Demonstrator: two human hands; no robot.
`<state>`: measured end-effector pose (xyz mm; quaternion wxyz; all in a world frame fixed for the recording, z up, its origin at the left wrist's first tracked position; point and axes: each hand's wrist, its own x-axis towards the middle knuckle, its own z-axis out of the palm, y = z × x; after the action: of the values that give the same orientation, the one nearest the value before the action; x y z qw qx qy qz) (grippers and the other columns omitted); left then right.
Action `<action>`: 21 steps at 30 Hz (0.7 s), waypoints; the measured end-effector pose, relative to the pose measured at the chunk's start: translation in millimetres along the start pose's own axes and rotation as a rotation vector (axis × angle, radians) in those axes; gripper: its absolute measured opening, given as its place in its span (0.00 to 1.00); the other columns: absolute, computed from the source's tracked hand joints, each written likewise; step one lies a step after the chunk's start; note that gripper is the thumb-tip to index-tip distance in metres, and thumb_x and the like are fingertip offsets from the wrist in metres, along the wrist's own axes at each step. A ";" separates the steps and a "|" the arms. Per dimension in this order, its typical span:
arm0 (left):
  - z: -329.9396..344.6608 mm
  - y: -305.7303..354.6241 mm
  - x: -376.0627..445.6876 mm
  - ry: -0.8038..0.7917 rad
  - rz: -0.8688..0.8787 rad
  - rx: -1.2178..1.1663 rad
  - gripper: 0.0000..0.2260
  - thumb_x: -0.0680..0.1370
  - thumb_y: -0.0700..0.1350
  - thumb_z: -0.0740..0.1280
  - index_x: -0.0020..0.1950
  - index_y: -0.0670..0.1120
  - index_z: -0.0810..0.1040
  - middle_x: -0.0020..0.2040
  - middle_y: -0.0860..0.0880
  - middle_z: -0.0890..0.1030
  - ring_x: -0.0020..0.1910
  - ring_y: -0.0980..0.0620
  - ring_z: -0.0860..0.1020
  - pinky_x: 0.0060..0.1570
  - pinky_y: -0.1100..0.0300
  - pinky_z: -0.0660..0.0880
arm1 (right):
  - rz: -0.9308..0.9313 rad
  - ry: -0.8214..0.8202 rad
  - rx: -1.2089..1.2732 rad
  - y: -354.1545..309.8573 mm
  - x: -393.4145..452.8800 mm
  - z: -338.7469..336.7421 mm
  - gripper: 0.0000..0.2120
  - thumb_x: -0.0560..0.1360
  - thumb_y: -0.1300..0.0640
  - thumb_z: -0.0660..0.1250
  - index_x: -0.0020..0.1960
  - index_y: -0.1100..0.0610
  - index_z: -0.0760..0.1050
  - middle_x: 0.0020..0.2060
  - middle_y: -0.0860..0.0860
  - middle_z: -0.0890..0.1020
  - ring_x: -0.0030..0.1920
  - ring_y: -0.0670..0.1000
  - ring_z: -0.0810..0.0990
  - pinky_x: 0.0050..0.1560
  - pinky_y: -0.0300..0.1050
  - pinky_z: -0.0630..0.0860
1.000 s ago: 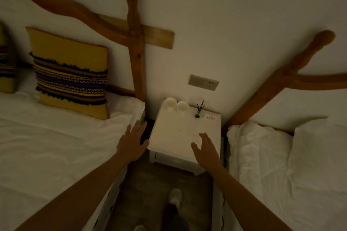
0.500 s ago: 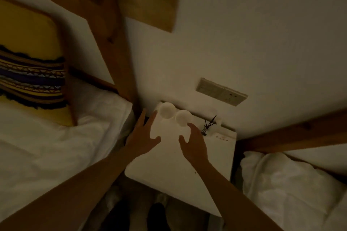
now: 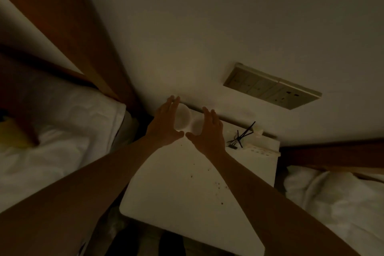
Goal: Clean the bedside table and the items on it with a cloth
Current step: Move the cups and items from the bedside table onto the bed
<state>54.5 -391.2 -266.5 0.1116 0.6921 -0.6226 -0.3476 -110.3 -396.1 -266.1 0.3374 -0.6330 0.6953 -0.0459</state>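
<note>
Nearest the camera, two bare forearms reach over the white surface [image 3: 187, 203], which is speckled with dark crumbs toward its right side. Farther in, the left hand [image 3: 166, 124] and right hand [image 3: 207, 133] are both spread wide, cupped around two white cups [image 3: 184, 119] that stand side by side at the back edge, against the wall; neither hand has closed on anything, and whether they touch the cups I cannot tell. No cloth is visible. Right of the cups lie dark sticks [image 3: 242, 135] and a white power strip [image 3: 260, 150]. A wall socket [image 3: 272, 86] sits above. Scooping both cups together in this dim light risks knocking one over or clinking them against the wall.
</note>
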 end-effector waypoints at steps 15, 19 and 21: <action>-46.4 -18.7 -25.6 0.060 -0.036 -0.123 0.41 0.64 0.41 0.80 0.74 0.42 0.65 0.70 0.44 0.69 0.68 0.41 0.71 0.64 0.45 0.72 | -0.123 0.021 0.005 -30.2 -11.6 -12.4 0.43 0.63 0.53 0.79 0.73 0.48 0.64 0.70 0.49 0.68 0.68 0.54 0.69 0.56 0.53 0.76; -78.0 -44.8 -63.4 0.125 -0.135 -0.084 0.39 0.63 0.45 0.81 0.70 0.44 0.69 0.66 0.45 0.72 0.64 0.43 0.73 0.61 0.47 0.74 | -0.227 -0.001 0.020 -63.3 -28.9 -7.6 0.41 0.63 0.52 0.80 0.71 0.47 0.66 0.67 0.50 0.69 0.65 0.53 0.71 0.50 0.46 0.73; -93.1 -60.8 -86.9 0.170 -0.201 -0.079 0.41 0.61 0.48 0.82 0.70 0.46 0.67 0.66 0.46 0.71 0.63 0.43 0.73 0.59 0.46 0.75 | -0.278 -0.036 0.013 -83.6 -38.1 0.1 0.40 0.62 0.51 0.80 0.70 0.46 0.66 0.65 0.49 0.69 0.63 0.51 0.72 0.48 0.43 0.71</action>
<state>161.4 -323.4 -204.2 0.1558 0.7730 -0.5244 -0.3213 -40.4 -377.7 -209.5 0.3444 -0.7218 0.5943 -0.0855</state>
